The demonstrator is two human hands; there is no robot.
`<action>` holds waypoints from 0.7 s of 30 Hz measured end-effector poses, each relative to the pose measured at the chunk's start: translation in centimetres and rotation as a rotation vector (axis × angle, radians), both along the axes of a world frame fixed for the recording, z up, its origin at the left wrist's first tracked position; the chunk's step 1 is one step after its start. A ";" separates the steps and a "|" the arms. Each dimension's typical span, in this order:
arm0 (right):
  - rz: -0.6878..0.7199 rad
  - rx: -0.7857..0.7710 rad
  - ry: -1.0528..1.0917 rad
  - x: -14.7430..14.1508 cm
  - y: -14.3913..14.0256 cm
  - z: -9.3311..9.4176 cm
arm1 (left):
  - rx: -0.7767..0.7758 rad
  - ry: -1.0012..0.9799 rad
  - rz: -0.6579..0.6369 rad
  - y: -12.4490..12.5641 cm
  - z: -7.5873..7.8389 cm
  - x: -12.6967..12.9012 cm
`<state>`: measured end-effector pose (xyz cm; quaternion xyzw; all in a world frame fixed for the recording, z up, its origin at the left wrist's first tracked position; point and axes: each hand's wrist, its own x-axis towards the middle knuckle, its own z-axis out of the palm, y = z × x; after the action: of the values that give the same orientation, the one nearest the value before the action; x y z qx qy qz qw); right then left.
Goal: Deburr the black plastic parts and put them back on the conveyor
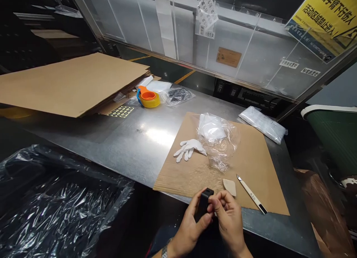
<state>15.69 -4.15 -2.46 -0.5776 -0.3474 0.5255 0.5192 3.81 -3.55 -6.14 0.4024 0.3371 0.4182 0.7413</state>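
My left hand [188, 224] grips a small black block-shaped part [204, 203] just in front of the table's near edge. My right hand [228, 217] is curled against the same black part, its fingertips pinching at the top right corner. Just beyond the hands, a small beige wedge-shaped piece [230, 186] and a white-handled craft knife [251, 194] lie on a brown cardboard sheet [256, 165].
A white glove [190, 148] and a crumpled clear plastic bag [219, 139] rest on the cardboard sheet. Farther back on the metal table [134, 139] are an orange-and-yellow tape dispenser [148, 97], bagged parts [263, 124], a dot sticker sheet [121, 111] and large cardboard sheets [69, 81]. A black plastic-lined bin [55, 206] stands at left.
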 end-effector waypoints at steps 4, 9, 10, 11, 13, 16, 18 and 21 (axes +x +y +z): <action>-0.030 0.014 -0.007 1.1 0.6 -0.1 | -0.382 -0.198 -0.051 1.2 1.2 -0.1; -0.012 0.025 -0.282 2.4 0.5 -1.2 | -0.823 -0.325 -0.095 2.1 1.1 -0.5; 0.015 0.028 -0.410 2.7 0.5 -1.5 | -0.839 -0.353 -0.108 2.1 1.0 -0.6; 0.033 0.033 -0.559 3.2 0.5 -1.8 | -0.834 -0.374 -0.116 2.2 0.9 -0.6; 0.015 0.039 -0.842 4.8 0.8 -2.5 | -0.799 -0.405 -0.125 2.2 0.7 -0.6; -0.114 0.023 -1.075 8.4 1.3 -3.9 | -0.774 -0.418 -0.124 2.2 0.8 -0.8; -0.166 -0.007 -1.194 10.8 1.5 -4.9 | -0.771 -0.412 -0.123 2.2 1.0 -0.9; -0.157 -0.040 -1.299 13.3 1.3 -6.3 | -0.755 -0.413 -0.119 2.1 1.3 -0.9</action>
<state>29.02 -2.89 -8.76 -0.8108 -0.5372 0.0368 0.2296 2.92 -1.47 -4.80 0.0296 0.2872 0.2935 0.9113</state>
